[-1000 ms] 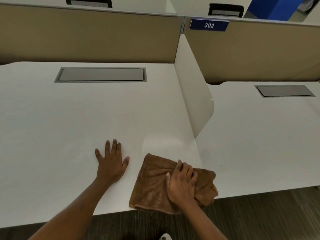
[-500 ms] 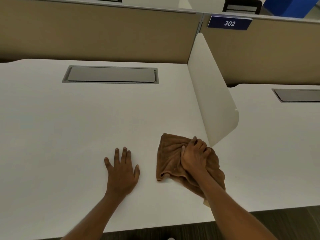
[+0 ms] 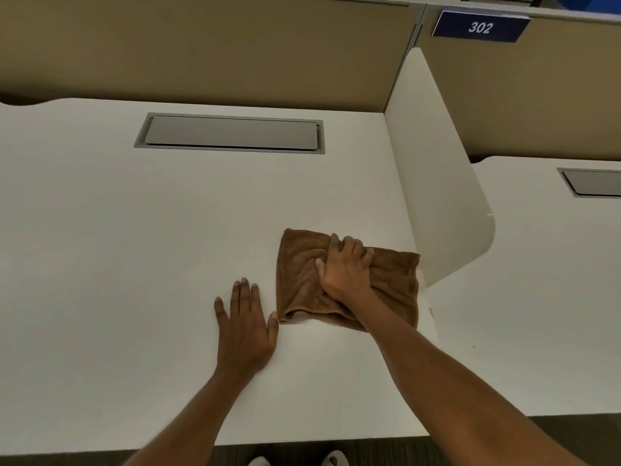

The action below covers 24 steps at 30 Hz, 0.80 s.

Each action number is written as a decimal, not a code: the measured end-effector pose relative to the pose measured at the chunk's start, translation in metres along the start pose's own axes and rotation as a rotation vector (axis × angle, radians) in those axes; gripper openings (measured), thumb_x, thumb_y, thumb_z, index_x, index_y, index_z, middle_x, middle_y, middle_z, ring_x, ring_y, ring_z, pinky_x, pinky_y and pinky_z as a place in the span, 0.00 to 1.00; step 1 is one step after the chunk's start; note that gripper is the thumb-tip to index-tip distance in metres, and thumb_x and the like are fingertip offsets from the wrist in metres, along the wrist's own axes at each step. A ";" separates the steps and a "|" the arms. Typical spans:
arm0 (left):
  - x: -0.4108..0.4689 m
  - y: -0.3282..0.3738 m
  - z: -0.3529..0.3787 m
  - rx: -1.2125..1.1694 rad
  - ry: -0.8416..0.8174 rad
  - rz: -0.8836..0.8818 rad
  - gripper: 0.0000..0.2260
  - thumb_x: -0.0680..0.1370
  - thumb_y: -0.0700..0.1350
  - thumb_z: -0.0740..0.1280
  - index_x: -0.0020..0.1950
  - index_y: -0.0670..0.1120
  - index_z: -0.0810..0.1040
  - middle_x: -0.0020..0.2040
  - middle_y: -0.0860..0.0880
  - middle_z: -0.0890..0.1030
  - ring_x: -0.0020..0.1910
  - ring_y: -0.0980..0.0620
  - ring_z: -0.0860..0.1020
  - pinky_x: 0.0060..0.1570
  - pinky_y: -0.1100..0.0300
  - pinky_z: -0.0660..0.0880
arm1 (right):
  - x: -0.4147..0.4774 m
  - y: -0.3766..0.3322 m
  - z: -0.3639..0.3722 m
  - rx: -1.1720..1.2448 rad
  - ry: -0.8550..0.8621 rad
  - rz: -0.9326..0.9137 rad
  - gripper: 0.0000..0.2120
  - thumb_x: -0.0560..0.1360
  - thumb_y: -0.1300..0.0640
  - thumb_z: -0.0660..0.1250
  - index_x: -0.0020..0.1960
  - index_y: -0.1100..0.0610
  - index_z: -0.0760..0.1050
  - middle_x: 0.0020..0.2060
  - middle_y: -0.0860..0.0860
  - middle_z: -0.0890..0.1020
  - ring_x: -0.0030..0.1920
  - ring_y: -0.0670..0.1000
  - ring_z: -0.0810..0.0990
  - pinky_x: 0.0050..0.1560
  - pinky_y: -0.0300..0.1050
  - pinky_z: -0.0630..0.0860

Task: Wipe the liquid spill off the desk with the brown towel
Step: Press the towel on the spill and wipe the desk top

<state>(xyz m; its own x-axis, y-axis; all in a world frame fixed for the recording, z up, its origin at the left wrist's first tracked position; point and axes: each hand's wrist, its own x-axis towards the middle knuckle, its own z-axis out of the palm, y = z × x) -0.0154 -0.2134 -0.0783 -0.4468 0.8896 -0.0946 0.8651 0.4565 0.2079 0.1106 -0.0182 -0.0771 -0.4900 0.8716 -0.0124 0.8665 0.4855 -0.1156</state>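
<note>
Desk (image 3: 134, 264), wide and white, fills my view. Brown towel (image 3: 302, 280) has slid away from the near edge toward the side divider (image 3: 443, 203), its right edge just beside the panel. My right hand (image 3: 346, 270) bunches and presses it; my left hand (image 3: 243, 327) rests spread flat. No liquid shows, so wiping seems nearly done.

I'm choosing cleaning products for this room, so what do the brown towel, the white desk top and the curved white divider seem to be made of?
The brown towel looks like soft terry or microfibre: fuzzy pile, limp folds bunched under the right hand. The white desk top seems a matte laminate: smooth, even, with only soft reflections. The curved white divider panel looks like rigid painted board or plastic with a slight sheen; which one, I cannot tell.
</note>
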 end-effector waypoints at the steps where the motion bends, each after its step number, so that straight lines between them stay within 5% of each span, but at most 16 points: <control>1: 0.000 -0.001 -0.001 -0.028 0.006 0.004 0.33 0.79 0.58 0.42 0.74 0.36 0.63 0.76 0.36 0.63 0.76 0.40 0.59 0.73 0.35 0.53 | -0.004 -0.002 0.000 0.006 0.003 -0.024 0.32 0.76 0.39 0.50 0.71 0.59 0.63 0.60 0.62 0.71 0.60 0.62 0.67 0.61 0.67 0.61; 17: -0.009 -0.012 -0.005 -0.494 0.149 -0.035 0.33 0.79 0.59 0.46 0.75 0.37 0.62 0.74 0.38 0.67 0.76 0.44 0.59 0.77 0.46 0.47 | -0.111 -0.026 -0.003 -0.005 0.016 -0.189 0.29 0.74 0.40 0.55 0.69 0.57 0.66 0.56 0.60 0.73 0.55 0.61 0.70 0.55 0.62 0.64; 24: -0.011 -0.009 -0.007 -0.458 0.128 -0.044 0.31 0.79 0.55 0.49 0.73 0.35 0.63 0.72 0.36 0.68 0.76 0.42 0.61 0.77 0.45 0.47 | -0.171 -0.017 -0.001 -0.001 -0.019 -0.158 0.30 0.75 0.39 0.55 0.70 0.56 0.65 0.57 0.59 0.73 0.56 0.60 0.71 0.57 0.63 0.65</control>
<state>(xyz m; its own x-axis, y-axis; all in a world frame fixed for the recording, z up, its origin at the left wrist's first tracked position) -0.0200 -0.2277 -0.0718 -0.5299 0.8480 0.0020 0.6682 0.4161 0.6167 0.1802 -0.1754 -0.0717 -0.6218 0.7830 -0.0125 0.7787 0.6165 -0.1167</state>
